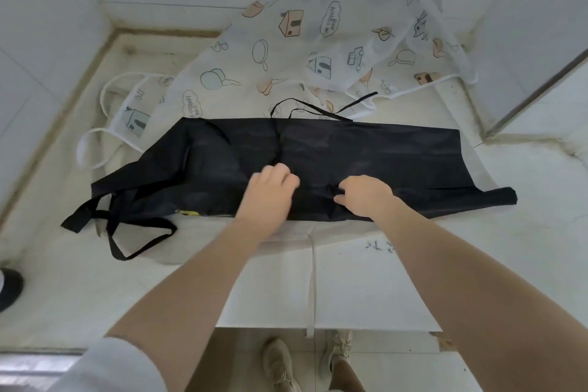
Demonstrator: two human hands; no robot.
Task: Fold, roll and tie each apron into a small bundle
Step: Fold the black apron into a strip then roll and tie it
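Observation:
A black apron (397, 162) lies folded into a long band across the white counter (79, 280). Its neck loop and straps (127, 232) trail off the left end, and a thin black tie string (305, 108) loops behind it. My left hand (267, 194) rests on the middle of the band with its fingers curled, at the lower end of a black strap; whether it pinches the strap I cannot tell. Just to its right, my right hand (362, 197) pinches a fold of the black cloth.
A white apron printed with houses and pans (286, 57) lies spread behind the black one and runs up the tiled wall. Its white straps (95, 149) curl at the left. A white strap (311, 289) hangs over the counter's front edge. My shoes (305, 363) stand below.

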